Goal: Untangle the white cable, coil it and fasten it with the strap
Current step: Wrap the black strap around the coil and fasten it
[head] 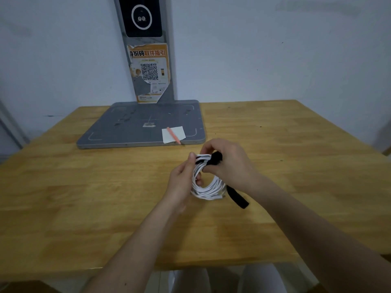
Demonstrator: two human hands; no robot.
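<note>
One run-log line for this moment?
stage: strapping | white cable: coiled, held above table | left hand: grips coil | right hand: wrapping black strap | fastened: not yet

Coiled white cable (208, 188), black strap (214, 158) around

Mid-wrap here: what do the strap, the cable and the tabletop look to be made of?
Strap: black and matte, bends limply, so likely fabric, perhaps hook-and-loop; the texture is too blurred to confirm. White cable: smooth, slightly glossy jacket, probably plastic or rubber, holding soft loops. Table: light wood with visible grain and joined blocks, satin finish; could be solid board or veneer.
</note>
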